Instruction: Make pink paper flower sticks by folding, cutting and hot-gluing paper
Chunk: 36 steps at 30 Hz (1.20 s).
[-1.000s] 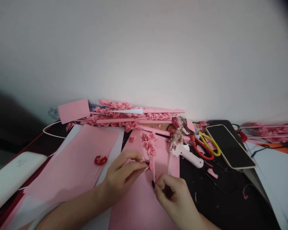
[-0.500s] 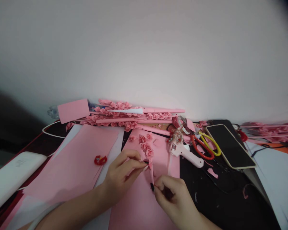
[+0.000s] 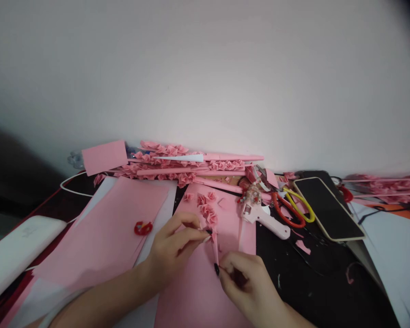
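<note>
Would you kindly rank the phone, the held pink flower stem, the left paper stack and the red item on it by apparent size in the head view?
Largest to smallest: paper stack, phone, flower stem, red item.

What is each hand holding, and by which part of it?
The left hand and right hand both hold the slender, tapered pink paper stem: the left grip is beside the folded pink paper blossoms, the right near its lower end.

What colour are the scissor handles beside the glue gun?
One orange-red loop and one yellow loop, clearest in the head view.
</note>
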Each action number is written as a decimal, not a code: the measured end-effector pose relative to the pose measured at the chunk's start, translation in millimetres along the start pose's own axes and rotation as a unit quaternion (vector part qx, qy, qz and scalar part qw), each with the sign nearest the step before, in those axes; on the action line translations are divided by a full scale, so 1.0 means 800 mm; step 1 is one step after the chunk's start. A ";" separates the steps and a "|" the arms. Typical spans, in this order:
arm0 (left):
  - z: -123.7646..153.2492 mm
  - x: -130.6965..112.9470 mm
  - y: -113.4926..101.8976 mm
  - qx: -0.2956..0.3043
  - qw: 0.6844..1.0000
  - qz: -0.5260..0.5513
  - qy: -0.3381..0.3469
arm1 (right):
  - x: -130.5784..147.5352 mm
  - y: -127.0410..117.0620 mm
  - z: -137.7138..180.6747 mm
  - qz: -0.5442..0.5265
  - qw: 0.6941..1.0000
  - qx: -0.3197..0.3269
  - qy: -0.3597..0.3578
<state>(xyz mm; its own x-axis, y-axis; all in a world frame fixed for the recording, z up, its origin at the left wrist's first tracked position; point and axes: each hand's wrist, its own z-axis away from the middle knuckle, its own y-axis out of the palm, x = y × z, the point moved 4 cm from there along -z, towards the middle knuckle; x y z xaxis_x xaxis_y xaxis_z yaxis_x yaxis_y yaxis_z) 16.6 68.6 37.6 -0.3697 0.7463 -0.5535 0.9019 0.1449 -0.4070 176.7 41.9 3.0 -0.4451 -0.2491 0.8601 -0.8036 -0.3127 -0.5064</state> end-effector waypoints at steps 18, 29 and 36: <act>-0.001 -0.001 -0.003 -0.020 1.000 -0.009 0.020 | -0.001 -0.003 0.001 0.007 1.000 0.004 -0.023; -0.002 -0.003 -0.006 -0.028 0.999 -0.028 0.026 | 0.004 -0.004 0.000 0.004 1.000 0.008 -0.030; 0.001 -0.001 -0.006 -0.034 0.999 -0.030 0.015 | 0.002 -0.002 0.001 -0.001 1.000 0.014 -0.025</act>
<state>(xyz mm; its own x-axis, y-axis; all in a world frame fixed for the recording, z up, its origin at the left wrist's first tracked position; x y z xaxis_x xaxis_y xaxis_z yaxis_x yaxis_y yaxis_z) 12.6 67.1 39.2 -0.4176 0.7541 -0.5069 0.8915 0.2324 -0.3888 177.9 41.3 5.4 -0.4234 -0.2935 0.8571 -0.7928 -0.3377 -0.5073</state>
